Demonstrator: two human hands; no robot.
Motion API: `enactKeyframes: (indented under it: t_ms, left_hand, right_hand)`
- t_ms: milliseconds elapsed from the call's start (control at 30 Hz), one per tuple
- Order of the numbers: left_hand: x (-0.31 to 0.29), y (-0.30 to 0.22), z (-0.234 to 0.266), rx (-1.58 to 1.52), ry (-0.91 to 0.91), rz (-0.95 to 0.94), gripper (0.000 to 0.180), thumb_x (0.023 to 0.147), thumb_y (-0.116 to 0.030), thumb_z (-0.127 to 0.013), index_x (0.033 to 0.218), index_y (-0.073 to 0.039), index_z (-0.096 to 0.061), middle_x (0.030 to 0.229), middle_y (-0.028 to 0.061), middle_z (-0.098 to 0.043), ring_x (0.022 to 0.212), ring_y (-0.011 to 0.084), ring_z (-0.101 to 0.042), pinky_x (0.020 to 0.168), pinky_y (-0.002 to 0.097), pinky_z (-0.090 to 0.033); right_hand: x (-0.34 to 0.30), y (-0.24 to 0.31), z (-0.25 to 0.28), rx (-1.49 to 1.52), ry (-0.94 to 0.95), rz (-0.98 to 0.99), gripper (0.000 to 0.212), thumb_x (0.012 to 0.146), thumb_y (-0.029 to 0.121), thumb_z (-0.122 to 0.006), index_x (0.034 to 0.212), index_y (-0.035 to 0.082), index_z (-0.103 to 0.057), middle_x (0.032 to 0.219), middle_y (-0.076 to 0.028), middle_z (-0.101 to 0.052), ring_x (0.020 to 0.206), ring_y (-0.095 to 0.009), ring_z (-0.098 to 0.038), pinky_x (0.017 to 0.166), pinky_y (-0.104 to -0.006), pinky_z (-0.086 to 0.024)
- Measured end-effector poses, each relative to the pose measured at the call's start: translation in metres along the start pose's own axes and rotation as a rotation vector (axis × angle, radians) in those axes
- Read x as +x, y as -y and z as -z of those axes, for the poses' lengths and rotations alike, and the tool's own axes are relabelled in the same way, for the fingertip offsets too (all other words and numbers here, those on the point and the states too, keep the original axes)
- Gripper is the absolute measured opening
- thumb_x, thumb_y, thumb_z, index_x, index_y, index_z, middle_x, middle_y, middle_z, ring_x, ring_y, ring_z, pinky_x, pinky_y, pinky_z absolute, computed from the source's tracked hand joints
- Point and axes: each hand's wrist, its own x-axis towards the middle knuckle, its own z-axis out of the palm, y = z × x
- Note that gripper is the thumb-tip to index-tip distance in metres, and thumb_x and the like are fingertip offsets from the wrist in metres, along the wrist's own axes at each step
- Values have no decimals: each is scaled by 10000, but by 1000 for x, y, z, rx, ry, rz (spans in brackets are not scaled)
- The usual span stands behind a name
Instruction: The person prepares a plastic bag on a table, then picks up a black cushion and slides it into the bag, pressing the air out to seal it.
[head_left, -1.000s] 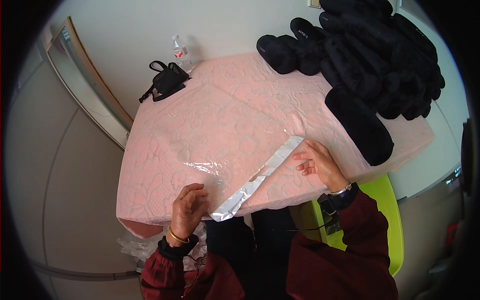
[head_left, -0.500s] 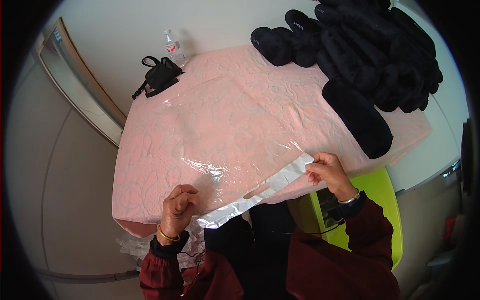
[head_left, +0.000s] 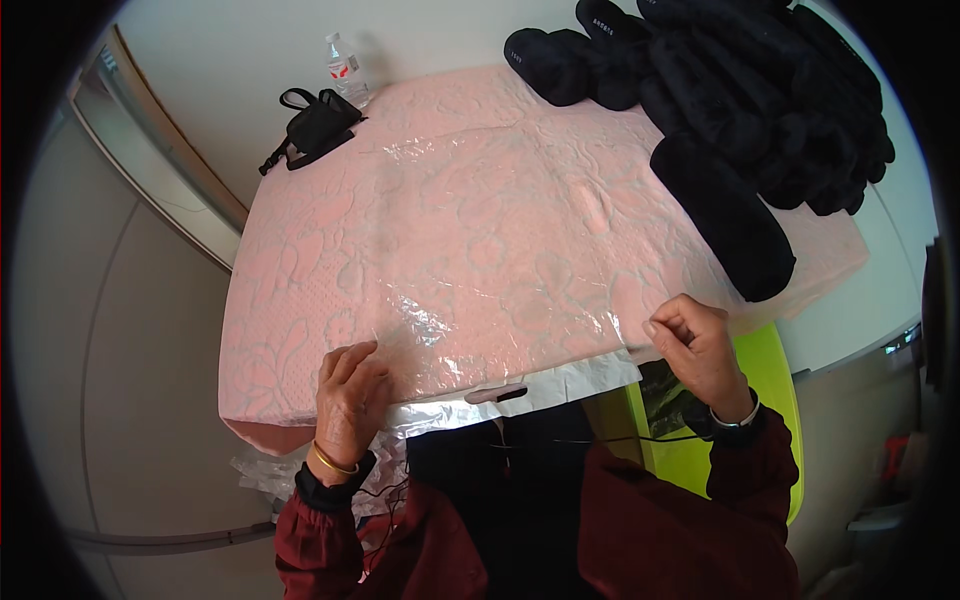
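A clear plastic bag (head_left: 455, 270) lies spread on the pink patterned cloth. Along its near end runs a white band (head_left: 570, 379) with an oval handle hole, overhanging the table's front edge. Beside the band's left end, my left hand (head_left: 348, 400) is open, its fingers loosely bent and apart; whether it touches the plastic I cannot tell. My right hand (head_left: 695, 345) is just past the band's right end, with fingers curled in against the thumb and nothing visible in them.
Black plush cushions (head_left: 770, 110) are heaped at the far right, with one long black cushion (head_left: 722, 220) nearer. A small black bag (head_left: 318, 130) and a plastic bottle (head_left: 346, 72) stand far left. Below the table's right side is a lime-green chair or bin (head_left: 775, 420); crumpled clear plastic (head_left: 270, 470) lies low left.
My right hand has let go of the white band's right corner and moved slightly right. The band has dropped flatter and straighter along the table edge. My left hand's fingers have straightened somewhat.
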Motion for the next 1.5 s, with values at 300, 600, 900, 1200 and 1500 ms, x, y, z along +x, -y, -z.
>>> enactKeyframes:
  t_ms: [300, 600, 900, 1200, 1500]
  left_hand:
    - [11, -52, -29, 51, 26, -94, 284, 733, -88, -778, 994, -48, -674, 1221, 146, -632, 1161, 360, -574, 1035, 515, -430]
    - [34, -90, -96, 69, 145, -211, 823, 823, -443, -718, 1431, 45, -454, 1521, 203, -445, 1420, 386, -422, 1172, 543, -307]
    - [31, -49, -71, 165, 313, -166, 945, 847, -563, -656, 1488, 67, -367, 1553, 262, -371, 1470, 394, -345, 1200, 528, -264]
    - [13, 18, -8, 243, 359, -18, 1233, 773, -883, -444, 1489, 113, -326, 1557, 316, -326, 1474, 456, -296, 1212, 536, -203]
    - [-33, 0, -15, 347, 281, 61, 1150, 820, -810, -492, 1484, 114, -330, 1551, 312, -340, 1461, 448, -317, 1200, 568, -194]
  right_hand:
    - [15, 6, -82, -398, 217, 516, 683, 774, 217, -812, 1345, -21, -523, 1438, -195, -480, 1390, -352, -427, 1134, -534, -352]
    - [36, -5, -101, -621, 279, 577, 904, 776, 362, -799, 1475, -48, -398, 1571, -194, -358, 1490, -354, -302, 1209, -541, -234]
    - [41, -14, -85, -610, 400, 466, 1052, 714, 378, -851, 1497, -83, -320, 1575, -255, -321, 1490, -387, -293, 1230, -529, -205]
    - [42, -18, -62, -584, 362, 303, 1201, 620, 386, -914, 1509, -96, -267, 1595, -277, -266, 1511, -405, -234, 1246, -498, -184]
    - [20, -24, -63, -664, 315, 348, 1190, 651, 403, -897, 1504, -120, -253, 1583, -295, -269, 1501, -428, -241, 1236, -525, -186]
